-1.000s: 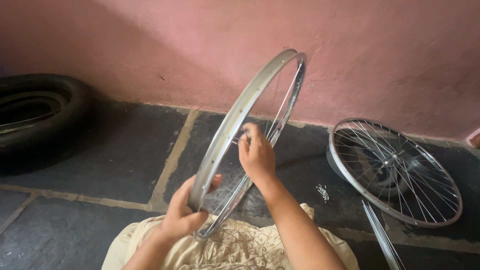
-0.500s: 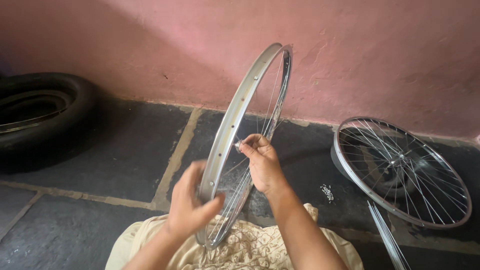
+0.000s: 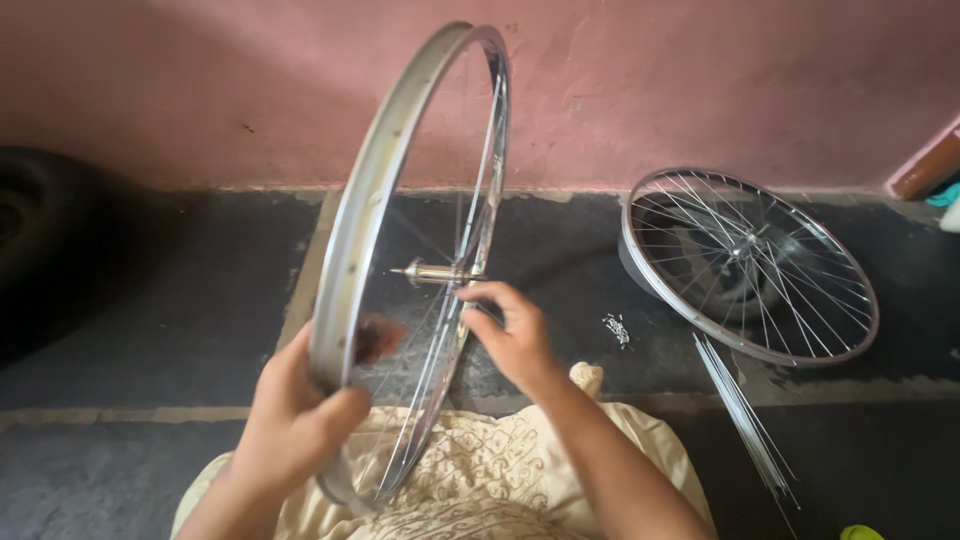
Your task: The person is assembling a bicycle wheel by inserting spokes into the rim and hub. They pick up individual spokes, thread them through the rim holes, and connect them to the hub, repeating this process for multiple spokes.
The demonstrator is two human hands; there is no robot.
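Bare rim [image 3: 375,200] is the reference here: a silver bicycle rim standing on edge over the person's lap, bottom arc down by the cream patterned cloth [image 3: 470,470], top arc up against the pink wall [image 3: 700,80]. Left hand [image 3: 300,420] is wrapped closed around the lower-left arc of the rim, thumb inside, fingers outside; judging by the pose, that is what keeps the rim upright and steady. Hub [image 3: 435,272] sits roughly at rim centre, carried by a few spokes already laced. Its axle runs near horizontal, threaded end pointing left, square to the rim plane. The rim's plane is seen nearly edge-on, leaning a little right at the top, long diameter running bottom-left to top-right. Right hand [image 3: 510,335] is just below-right of the hub, fingers pinched narrow at the hub flange area; looks like a spoke end or nipple, too small to tell. Right of the rim, well apart, a fully spoked wheel [image 3: 750,265] lies tilted on the dark stone floor [image 3: 150,320]. Loose spokes [image 3: 745,415] lie just below it, small nipples [image 3: 615,328] scattered between it and the rim. Dark tyre [image 3: 40,230] far left of the rim.
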